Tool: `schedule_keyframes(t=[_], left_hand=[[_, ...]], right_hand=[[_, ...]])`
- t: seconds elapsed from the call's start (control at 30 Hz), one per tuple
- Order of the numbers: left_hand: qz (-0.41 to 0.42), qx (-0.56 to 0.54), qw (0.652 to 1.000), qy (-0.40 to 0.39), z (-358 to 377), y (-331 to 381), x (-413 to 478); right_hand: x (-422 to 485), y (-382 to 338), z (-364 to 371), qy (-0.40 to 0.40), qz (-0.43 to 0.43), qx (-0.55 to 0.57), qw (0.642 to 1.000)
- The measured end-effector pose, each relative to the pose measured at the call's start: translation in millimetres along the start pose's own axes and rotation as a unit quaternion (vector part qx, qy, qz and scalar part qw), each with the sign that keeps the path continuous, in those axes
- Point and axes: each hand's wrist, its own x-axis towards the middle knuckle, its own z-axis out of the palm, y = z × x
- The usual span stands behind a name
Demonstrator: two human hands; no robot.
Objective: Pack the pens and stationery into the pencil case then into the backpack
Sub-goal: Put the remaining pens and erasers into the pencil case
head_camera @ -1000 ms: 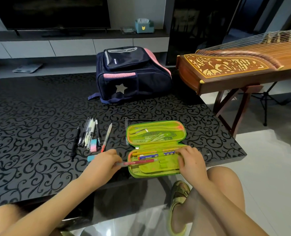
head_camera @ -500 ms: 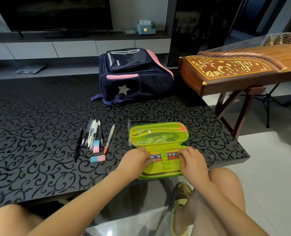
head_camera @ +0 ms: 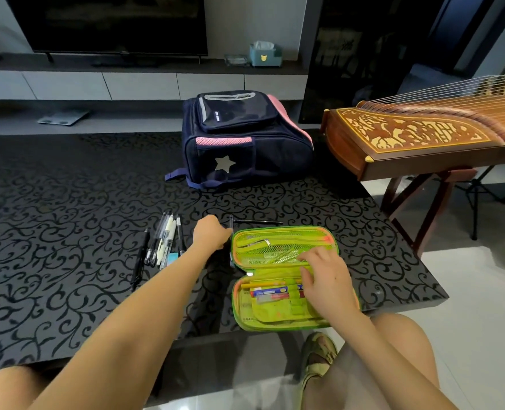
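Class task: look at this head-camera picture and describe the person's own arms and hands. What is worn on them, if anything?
Both arms are bare from the picture's lower edge to the fingertips: no sleeves show. The left hand and right hand wear no gloves, and no watch, bracelet or ring can be seen on either. Fingernails look short and unpainted, as far as the picture shows.

Green pencil case (head_camera: 277,291) lies open; pens (head_camera: 165,241) left; backpack (head_camera: 245,137) behind.

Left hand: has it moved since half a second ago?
Yes. The left hand left the pencil case's lower half, going up-left beside its upper-left corner, nearer the backpack.
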Motion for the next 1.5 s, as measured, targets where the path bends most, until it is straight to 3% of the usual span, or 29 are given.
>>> schedule_keyframes(t=[0.17,0.27,0.4,0.57,0.67,0.93,1.13,1.37,1.5], left_hand=[[-0.028,-0.010,0.998,-0.051,5.5,9.2,19.5],[-0.011,0.056,0.998,-0.032,-6.5,11.3,20.7],[0.140,0.067,0.986,0.057,-22.2,5.8,-12.4],[0.382,0.074,0.921,-0.032,0.1,-9.1,-97.8],[0.477,0.145,0.867,-0.016,18.7,-22.8,-118.0],[0.456,0.295,0.840,0.015,31.8,-24.5,-130.2],[0.499,0.333,0.800,-0.016,41.7,-5.6,-132.0],[0.484,0.210,0.848,-0.047,63.6,21.2,-136.1],[0.482,0.166,0.860,-0.010,60.5,3.6,-129.9]], right_hand=[[-2.8,8.5,5.7,-0.007,0.015,-0.004,1.000],[-7.7,14.7,7.4,-0.018,0.019,-0.003,1.000],[-22.7,26.0,5.9,-0.014,0.029,0.000,0.999],[-43.5,34.6,4.6,-0.029,0.022,-0.001,0.999],[-44.4,33.4,5.2,-0.030,0.023,0.007,0.999],[-46.3,33.5,6.1,-0.042,0.027,0.005,0.999],[-48.0,31.1,5.8,-0.030,0.031,0.001,0.999],[-49.2,30.1,7.6,-0.018,0.037,0.021,0.999],[-49.4,27.5,4.6,-0.025,0.015,0.040,0.999]])
